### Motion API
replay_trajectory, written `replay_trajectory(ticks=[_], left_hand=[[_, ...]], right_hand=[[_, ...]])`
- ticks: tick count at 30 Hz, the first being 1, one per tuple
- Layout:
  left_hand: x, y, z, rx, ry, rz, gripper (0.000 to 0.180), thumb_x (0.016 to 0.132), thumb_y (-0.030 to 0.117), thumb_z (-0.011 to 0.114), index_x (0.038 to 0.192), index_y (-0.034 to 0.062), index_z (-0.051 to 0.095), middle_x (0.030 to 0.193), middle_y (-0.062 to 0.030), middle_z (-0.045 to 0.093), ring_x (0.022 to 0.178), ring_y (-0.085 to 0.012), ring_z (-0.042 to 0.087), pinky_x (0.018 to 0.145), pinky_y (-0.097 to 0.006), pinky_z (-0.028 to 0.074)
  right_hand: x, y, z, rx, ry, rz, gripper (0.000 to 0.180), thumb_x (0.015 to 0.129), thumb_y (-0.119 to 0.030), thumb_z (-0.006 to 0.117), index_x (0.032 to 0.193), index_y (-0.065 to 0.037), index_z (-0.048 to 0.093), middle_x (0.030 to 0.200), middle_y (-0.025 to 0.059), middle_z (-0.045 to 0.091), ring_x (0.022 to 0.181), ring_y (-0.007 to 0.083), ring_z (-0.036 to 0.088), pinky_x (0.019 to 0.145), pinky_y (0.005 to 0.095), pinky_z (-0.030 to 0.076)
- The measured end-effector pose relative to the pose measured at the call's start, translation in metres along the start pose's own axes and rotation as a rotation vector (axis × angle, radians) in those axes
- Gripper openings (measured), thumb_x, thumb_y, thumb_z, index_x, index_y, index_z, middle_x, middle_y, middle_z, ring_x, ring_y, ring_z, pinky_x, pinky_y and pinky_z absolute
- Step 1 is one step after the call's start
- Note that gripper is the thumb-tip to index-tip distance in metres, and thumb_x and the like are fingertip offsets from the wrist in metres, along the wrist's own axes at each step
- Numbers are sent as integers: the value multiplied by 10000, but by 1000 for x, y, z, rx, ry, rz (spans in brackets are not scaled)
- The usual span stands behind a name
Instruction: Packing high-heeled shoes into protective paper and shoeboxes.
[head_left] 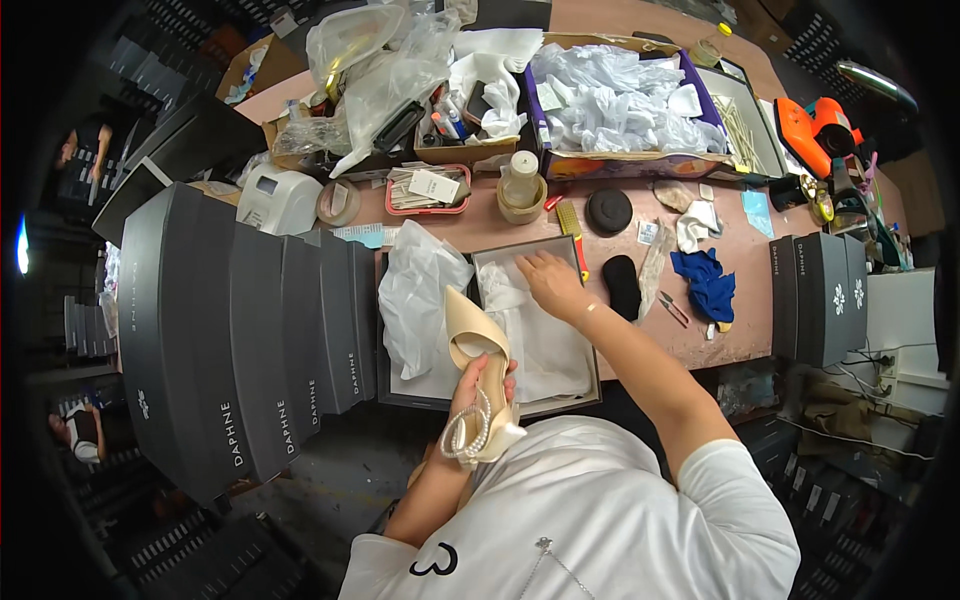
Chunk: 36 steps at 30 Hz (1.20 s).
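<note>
My left hand (468,388) is closed around a beige pointed-toe shoe (472,325), its toe aimed away from me. A pearl-studded strap (483,428) hangs in loops near the heel, by my wrist. Beneath the shoe lies an open dark grey shoebox (541,408) in front of me. My right hand (552,284) reaches over its far part, fingers spread on or just above white tissue paper (498,285). Crumpled translucent wrapping (420,290) fills the box's left side.
Grey shoeboxes stand in a row (185,340) at left, with more boxes (815,295) at right. Behind are a purple carton (630,155) of crumpled paper, a bottle (521,180), a brush (571,225), a black sponge (621,285), small snips (673,309) and a blue cloth (706,287).
</note>
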<state>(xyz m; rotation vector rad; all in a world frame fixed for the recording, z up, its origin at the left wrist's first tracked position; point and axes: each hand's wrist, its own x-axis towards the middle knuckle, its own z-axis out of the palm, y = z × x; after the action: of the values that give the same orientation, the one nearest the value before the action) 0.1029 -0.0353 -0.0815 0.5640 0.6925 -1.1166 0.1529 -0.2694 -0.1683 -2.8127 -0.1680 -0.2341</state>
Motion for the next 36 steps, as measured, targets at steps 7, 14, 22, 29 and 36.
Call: replay_trajectory(ticks=[7, 14, 22, 29, 36], left_hand=[[9, -7, -19, 18, -140, 109, 439, 931, 385, 483, 1123, -6, 531, 919, -76, 603, 740, -148, 602, 659, -267, 538], [4, -19, 34, -48, -62, 424, 619, 914, 523, 398, 1266, 15, 432, 1120, -133, 579, 1003, -241, 586, 855, -416, 498], [26, -31, 9, 123, -83, 271, 520, 930, 505, 456, 1253, 99, 487, 1130, -73, 581, 1005, -199, 574, 859, -360, 478], [13, -60, 26, 130, -42, 301, 579, 944, 548, 441, 1325, 112, 426, 1200, -68, 545, 1033, -210, 554, 885, -382, 470], [4, -43, -4, -9, 204, 183, 647, 917, 631, 406, 1183, 51, 515, 929, -107, 572, 814, -199, 583, 721, -371, 527]], right_hand=[[0, 0, -7, 36, -316, 167, 469, 823, -129, 586, 1280, -103, 485, 982, 128, 649, 915, 329, 623, 809, 442, 485], [-48, -86, -120, 1360, -434, 520, 365, 919, -95, 467, 1270, -20, 532, 1025, 101, 603, 892, 189, 605, 852, 330, 508], [-51, -92, -125, 224, -12, -57, 334, 671, -102, 668, 995, -33, 626, 1027, 136, 563, 947, 316, 555, 797, 395, 462], [-33, -96, -63, 357, 180, 111, 576, 731, -108, 650, 1276, -82, 467, 1255, 192, 483, 1110, 377, 495, 914, 429, 406], [-31, -46, -71, 391, -466, 88, 897, 700, -123, 750, 1456, -104, 268, 1353, 260, 430, 1200, 418, 474, 1003, 439, 415]])
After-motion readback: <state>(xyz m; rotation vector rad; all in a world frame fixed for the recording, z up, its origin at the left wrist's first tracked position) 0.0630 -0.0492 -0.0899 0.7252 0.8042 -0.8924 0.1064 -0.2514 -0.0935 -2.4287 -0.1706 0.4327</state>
